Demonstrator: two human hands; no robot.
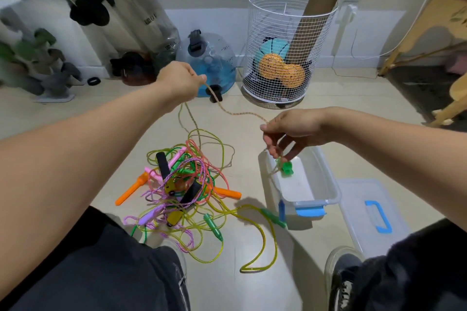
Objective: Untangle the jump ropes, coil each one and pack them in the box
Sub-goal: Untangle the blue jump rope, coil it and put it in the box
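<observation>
The left hand (180, 78), held far out over the floor, pinches a tan braided rope (235, 112) that sags across to the right hand (288, 131), whose fingers pinch the same rope above the open clear box (326, 184). A green handle (286, 168) dangles just under those fingers, seemingly on that rope's end. The tangled pile of ropes (187, 184) lies on the floor left of the box; the lid (353, 199) lies to its right.
</observation>
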